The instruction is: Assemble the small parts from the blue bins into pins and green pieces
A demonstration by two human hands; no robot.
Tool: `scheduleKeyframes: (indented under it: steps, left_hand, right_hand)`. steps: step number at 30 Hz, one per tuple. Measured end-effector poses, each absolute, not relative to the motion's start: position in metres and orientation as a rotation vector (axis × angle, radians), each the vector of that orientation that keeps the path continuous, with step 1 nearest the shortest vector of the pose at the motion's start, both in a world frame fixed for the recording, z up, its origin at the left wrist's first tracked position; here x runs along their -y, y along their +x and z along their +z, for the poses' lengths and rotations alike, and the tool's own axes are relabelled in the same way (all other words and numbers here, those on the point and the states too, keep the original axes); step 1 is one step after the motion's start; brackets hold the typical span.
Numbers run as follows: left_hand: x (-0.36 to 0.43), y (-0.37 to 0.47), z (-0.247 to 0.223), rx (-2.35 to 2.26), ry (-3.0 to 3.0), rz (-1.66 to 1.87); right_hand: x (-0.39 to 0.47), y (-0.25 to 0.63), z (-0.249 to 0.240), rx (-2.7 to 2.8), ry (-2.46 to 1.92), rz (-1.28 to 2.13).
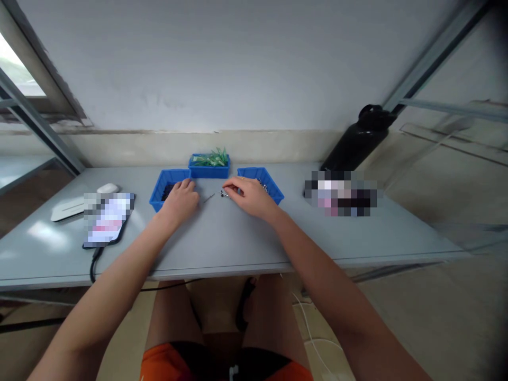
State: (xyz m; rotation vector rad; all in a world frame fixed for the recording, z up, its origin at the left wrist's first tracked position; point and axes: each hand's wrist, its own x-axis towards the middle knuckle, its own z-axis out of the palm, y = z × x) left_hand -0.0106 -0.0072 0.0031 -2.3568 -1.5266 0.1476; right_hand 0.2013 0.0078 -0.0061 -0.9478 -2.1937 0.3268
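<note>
My left hand [181,200] rests at the right edge of the left blue bin [156,194], which holds dark small parts; its fingers are bent and what they hold, if anything, is hidden. Just right of it, a thin dark piece [209,198] lies on the table. My right hand [248,194] is closed in a pinch at a small metallic and black part [224,194] near the table's middle. Behind that hand stands the right blue bin [277,193], with small shiny parts inside. A third blue bin [209,172] at the back holds green and clear pieces.
On the grey table [222,248], a phone [109,219] with a cable, a white case [108,188] and a flat white object [67,211] lie left. A black bottle [355,142] and a blurred item [341,194] are right. The wall rises behind.
</note>
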Motion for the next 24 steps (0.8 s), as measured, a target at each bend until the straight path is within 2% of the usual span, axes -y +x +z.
scheduleKeyframes:
  steps: [15, 24]
  left_hand:
    - [0.016, -0.011, -0.004, 1.529, -2.331, 0.173]
    - [0.009, -0.012, -0.005, 1.504, -2.332, 0.031]
  right_hand:
    - [-0.006, 0.201, -0.005, 2.198, -0.965, 0.350]
    - [-0.006, 0.201, -0.005, 2.202, -0.949, 0.359]
